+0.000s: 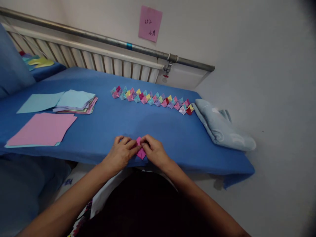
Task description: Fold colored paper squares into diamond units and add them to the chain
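A small folded sheet of magenta origami paper [141, 154] lies near the table's front edge, its lower point toward me. My left hand [121, 152] holds its left side, with thumb and index finger on the paper and the other fingers curled. On the right, my right hand [155, 149] pinches the paper's upper part between thumb and fingers. The fingers hide much of the folds. Farther back, several small folded paper pieces [150, 98] in pink, blue, yellow, purple and red stand in staggered rows.
A blue cloth covers the table [103, 128]. At left lie a stack of coloured sheets [76, 98], a light blue sheet [37, 102] and pink sheets [40, 130]. A folded grey-blue towel [222, 128] rests at the right end. Behind are a radiator [98, 62] and a pipe [98, 39].
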Action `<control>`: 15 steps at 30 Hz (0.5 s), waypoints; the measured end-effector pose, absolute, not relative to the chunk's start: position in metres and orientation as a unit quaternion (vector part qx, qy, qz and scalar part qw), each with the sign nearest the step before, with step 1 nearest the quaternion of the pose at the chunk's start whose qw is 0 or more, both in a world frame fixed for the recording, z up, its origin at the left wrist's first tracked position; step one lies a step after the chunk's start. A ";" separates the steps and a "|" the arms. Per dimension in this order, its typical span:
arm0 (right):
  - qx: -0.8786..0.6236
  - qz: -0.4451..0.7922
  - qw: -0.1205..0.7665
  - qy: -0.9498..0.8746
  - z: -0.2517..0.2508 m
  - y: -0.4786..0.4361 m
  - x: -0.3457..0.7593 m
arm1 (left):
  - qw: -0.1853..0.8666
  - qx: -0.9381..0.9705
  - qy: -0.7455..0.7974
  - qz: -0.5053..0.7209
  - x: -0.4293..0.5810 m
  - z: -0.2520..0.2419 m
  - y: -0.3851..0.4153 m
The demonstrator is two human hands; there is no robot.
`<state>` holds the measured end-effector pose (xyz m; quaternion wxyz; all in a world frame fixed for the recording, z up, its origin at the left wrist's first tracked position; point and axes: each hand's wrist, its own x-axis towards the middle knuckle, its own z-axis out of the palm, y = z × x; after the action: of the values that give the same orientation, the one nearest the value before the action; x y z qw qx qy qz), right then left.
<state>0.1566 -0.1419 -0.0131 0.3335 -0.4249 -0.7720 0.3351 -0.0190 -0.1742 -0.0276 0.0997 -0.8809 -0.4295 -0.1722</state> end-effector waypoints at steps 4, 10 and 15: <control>-0.439 0.359 0.305 -0.765 -0.014 -0.136 0.162 | 0.093 -0.874 -0.425 -0.217 -0.025 -0.032 -0.181; -0.385 0.297 0.285 -0.826 -0.013 -0.142 0.169 | 0.095 -0.854 -0.443 -0.257 -0.028 -0.039 -0.194; -0.317 0.309 0.249 -0.861 -0.010 -0.142 0.174 | 0.086 -0.843 -0.457 -0.270 -0.025 -0.037 -0.197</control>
<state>0.1744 -0.1421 -0.0104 0.2492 -0.3172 -0.8613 0.3089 -0.0255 -0.1967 -0.0367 0.0860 -0.8429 -0.4573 -0.2703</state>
